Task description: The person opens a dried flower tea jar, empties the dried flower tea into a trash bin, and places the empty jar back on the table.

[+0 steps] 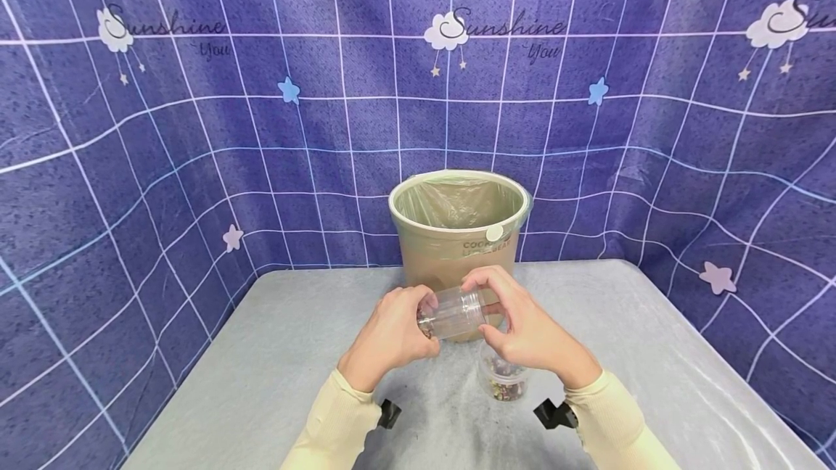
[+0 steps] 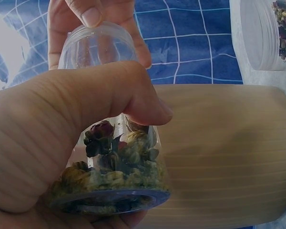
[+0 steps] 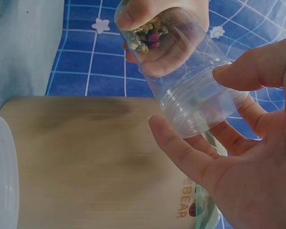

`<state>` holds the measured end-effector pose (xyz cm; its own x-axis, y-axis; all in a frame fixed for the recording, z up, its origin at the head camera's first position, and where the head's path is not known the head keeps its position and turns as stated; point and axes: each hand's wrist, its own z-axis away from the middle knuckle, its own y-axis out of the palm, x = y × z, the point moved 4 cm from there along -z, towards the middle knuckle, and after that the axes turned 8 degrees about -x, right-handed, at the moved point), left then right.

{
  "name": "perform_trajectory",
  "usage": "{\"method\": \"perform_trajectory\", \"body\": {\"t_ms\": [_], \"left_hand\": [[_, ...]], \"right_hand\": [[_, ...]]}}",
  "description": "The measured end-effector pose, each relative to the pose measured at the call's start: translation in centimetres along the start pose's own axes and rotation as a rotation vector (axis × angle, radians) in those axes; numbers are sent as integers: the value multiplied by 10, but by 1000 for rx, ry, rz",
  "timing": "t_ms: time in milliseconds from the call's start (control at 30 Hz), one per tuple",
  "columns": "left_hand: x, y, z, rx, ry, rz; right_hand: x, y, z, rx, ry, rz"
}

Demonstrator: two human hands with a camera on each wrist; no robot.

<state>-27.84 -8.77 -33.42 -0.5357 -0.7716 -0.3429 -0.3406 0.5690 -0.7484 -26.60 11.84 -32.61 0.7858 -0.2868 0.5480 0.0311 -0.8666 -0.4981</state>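
Note:
A clear plastic jar (image 1: 451, 312) lies tilted nearly sideways in the air in front of the trash bin. Dried flowers (image 2: 119, 157), with dark red buds and yellowish petals, gather at its base end. My left hand (image 1: 395, 328) grips the jar round that base end, thumb across its side. At the ridged mouth end, my right hand (image 1: 522, 321) holds the rim between its thumb (image 3: 257, 69) and curled fingers. Whether a clear lid covers the mouth, I cannot tell. Below my right hand, a second clear jar (image 1: 503, 381) stands on the table, with dried flowers in its bottom.
Behind the hands stands a beige trash bin (image 1: 427, 256) with a pale rim and a clear greenish liner (image 1: 451, 201). The grey table (image 1: 294, 354) ends at a blue gridded curtain (image 1: 339, 122) at the back and sides.

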Motion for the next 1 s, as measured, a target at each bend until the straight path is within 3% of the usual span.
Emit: {"method": "perform_trajectory", "body": {"t_ms": [600, 867, 1000], "left_hand": [[0, 1, 0, 4, 3, 12], [0, 1, 0, 13, 1, 6], [-1, 0, -1, 5, 13, 0]], "right_hand": [[-3, -1, -1, 3, -10, 18], [-3, -3, 0, -10, 17, -10], [-6, -4, 0, -44, 55, 33]]}}
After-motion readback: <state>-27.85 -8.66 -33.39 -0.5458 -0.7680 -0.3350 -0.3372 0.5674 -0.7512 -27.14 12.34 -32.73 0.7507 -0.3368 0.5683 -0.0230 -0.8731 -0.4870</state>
